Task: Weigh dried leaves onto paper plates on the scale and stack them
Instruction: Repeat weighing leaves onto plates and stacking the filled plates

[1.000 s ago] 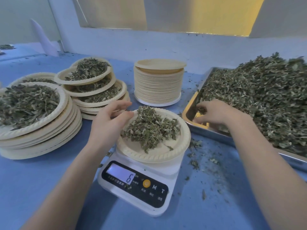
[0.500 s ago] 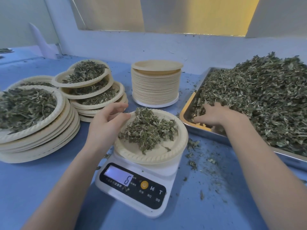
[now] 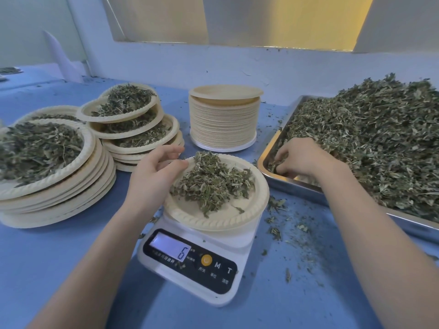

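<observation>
The left hand (image 3: 152, 179) rested at the left rim of the paper plate (image 3: 209, 219) on the scale, its fingers loosely bent and its thumb lying against the rim beside the leaves; it held nothing that could be seen. The right hand (image 3: 301, 159) was down in the near left corner of the metal tray (image 3: 292, 188), fingers curled into the loose leaves there, closing on a small pinch of them.

The plate sat on the white kitchen scale (image 3: 192, 267), a little toward its far side, and carried a small heap of dried leaves (image 3: 213, 181) piled mostly in its far half. The display of the scale showed a 6. An orange button and the letters M and T stood to the right of the display.

The tray lay just to the right of the scale and was heaped high with a big pile of dried leaves (image 3: 370, 143). Crumbs of leaf (image 3: 280, 224) were scattered over the blue table (image 3: 59, 269) between scale and tray.

Behind the scale stood a tall stack of empty plates (image 3: 223, 119). To the left of it was a leaning stack of filled plates (image 3: 133, 122), each with leaves in it, and at the far left a second, lower stack of filled plates (image 3: 52, 172), its top plate full of leaves. A white wall ran along the back of the table.
</observation>
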`<action>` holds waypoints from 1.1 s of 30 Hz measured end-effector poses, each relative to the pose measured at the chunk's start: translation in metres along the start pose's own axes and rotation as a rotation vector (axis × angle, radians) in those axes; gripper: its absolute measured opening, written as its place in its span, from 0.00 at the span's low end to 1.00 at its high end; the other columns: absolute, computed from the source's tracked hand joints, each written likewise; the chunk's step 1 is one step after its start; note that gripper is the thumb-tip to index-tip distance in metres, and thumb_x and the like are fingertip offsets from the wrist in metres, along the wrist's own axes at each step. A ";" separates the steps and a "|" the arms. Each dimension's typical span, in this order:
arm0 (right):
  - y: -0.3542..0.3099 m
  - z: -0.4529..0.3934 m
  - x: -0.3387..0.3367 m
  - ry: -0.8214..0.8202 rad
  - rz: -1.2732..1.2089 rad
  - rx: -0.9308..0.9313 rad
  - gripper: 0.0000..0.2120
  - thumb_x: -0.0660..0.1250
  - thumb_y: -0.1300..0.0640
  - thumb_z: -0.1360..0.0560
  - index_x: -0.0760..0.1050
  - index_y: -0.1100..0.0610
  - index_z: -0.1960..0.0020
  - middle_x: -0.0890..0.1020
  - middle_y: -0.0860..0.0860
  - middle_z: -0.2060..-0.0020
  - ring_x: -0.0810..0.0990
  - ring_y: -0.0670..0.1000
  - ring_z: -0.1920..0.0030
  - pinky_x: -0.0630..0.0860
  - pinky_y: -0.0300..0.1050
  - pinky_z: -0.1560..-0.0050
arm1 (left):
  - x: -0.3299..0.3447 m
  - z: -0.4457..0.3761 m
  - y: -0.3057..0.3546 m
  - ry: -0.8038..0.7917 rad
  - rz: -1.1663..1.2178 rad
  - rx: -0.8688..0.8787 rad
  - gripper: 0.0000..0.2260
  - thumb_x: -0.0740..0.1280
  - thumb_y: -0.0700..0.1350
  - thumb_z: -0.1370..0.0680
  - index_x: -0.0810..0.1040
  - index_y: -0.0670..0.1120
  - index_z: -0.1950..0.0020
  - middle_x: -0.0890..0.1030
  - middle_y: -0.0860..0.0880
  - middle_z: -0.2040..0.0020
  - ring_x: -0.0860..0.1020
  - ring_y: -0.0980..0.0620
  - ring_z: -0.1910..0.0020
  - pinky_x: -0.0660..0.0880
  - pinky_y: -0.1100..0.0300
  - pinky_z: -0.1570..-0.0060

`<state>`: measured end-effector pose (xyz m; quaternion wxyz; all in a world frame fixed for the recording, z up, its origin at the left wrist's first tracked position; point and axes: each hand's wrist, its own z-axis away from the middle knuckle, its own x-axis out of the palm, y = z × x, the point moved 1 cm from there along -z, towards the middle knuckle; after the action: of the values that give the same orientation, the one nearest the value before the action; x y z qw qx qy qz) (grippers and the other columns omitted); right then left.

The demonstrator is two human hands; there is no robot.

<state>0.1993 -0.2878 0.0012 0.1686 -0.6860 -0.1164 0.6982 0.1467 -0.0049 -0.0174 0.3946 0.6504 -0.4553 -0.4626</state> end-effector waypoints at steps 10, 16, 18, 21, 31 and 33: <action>-0.050 0.040 -0.040 -0.039 -0.601 -0.251 0.12 0.73 0.65 0.31 0.82 0.58 0.48 0.85 0.52 0.61 0.85 0.48 0.65 0.79 0.34 0.64 | -0.001 0.000 0.002 0.007 0.013 -0.034 0.11 0.69 0.43 0.26 0.80 0.53 0.45 0.79 0.54 0.49 0.77 0.60 0.49 0.70 0.65 0.53; -0.071 0.053 -0.045 -0.113 -0.188 -0.364 0.18 0.68 0.61 0.24 0.78 0.38 0.44 0.79 0.45 0.47 0.83 0.44 0.66 0.73 0.27 0.70 | -0.005 0.001 0.004 0.010 0.021 -0.061 0.12 0.70 0.46 0.28 0.80 0.53 0.45 0.79 0.53 0.48 0.76 0.56 0.45 0.71 0.55 0.40; -0.069 0.053 -0.048 -0.043 -0.145 -0.366 0.19 0.65 0.63 0.23 0.77 0.38 0.43 0.79 0.45 0.47 0.82 0.41 0.67 0.73 0.28 0.70 | -0.005 0.001 0.005 0.011 0.022 -0.067 0.12 0.69 0.46 0.28 0.80 0.53 0.45 0.79 0.52 0.47 0.76 0.55 0.44 0.70 0.51 0.37; -0.067 0.053 -0.050 -0.028 -0.169 -0.386 0.17 0.63 0.63 0.22 0.77 0.42 0.43 0.80 0.46 0.47 0.79 0.35 0.69 0.72 0.26 0.71 | -0.005 0.001 0.006 0.009 0.009 -0.067 0.11 0.69 0.44 0.26 0.80 0.53 0.44 0.80 0.52 0.47 0.76 0.55 0.44 0.70 0.49 0.36; -0.067 0.052 -0.048 -0.101 -0.124 -0.393 0.15 0.65 0.57 0.22 0.74 0.42 0.39 0.79 0.42 0.47 0.81 0.36 0.63 0.74 0.28 0.66 | -0.004 0.004 0.011 -0.026 0.003 -0.078 0.20 0.66 0.52 0.35 0.80 0.53 0.44 0.81 0.53 0.48 0.77 0.56 0.45 0.71 0.52 0.37; -0.067 0.052 -0.047 -0.112 -0.116 -0.385 0.15 0.65 0.56 0.22 0.74 0.41 0.39 0.79 0.41 0.47 0.82 0.39 0.61 0.75 0.31 0.60 | -0.004 0.004 0.011 -0.030 0.002 -0.076 0.20 0.66 0.52 0.35 0.80 0.53 0.44 0.81 0.53 0.48 0.77 0.56 0.45 0.71 0.53 0.37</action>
<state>0.1523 -0.2418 0.0726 0.0677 -0.6578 -0.2962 0.6892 0.1402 -0.0044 -0.0073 0.4126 0.6276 -0.4440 -0.4886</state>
